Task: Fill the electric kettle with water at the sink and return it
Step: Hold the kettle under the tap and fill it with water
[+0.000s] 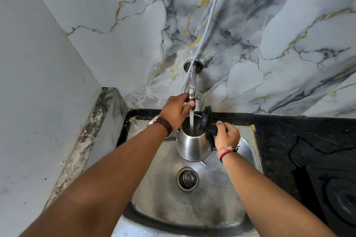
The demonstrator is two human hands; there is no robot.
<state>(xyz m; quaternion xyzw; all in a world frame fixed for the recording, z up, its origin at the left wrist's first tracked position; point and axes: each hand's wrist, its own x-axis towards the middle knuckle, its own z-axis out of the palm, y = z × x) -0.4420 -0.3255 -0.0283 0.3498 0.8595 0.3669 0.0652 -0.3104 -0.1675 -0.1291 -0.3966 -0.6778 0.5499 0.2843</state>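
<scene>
A steel electric kettle (190, 145) hangs over the steel sink (169, 206), its black lid (205, 120) flipped up. My right hand (227, 135) grips the kettle's black handle. A stream of water (191, 122) runs from the chrome tap (192, 84) on the marble wall straight into the kettle's open mouth. My left hand (176, 110) is closed around the tap's end, thumb against the spout.
A black stone counter (279, 140) lies to the right of the sink, with a black stove (335, 194) and its cable on it. A grey hose (213, 11) runs down the wall to the tap. A white wall and a stained ledge (86, 140) close off the left side.
</scene>
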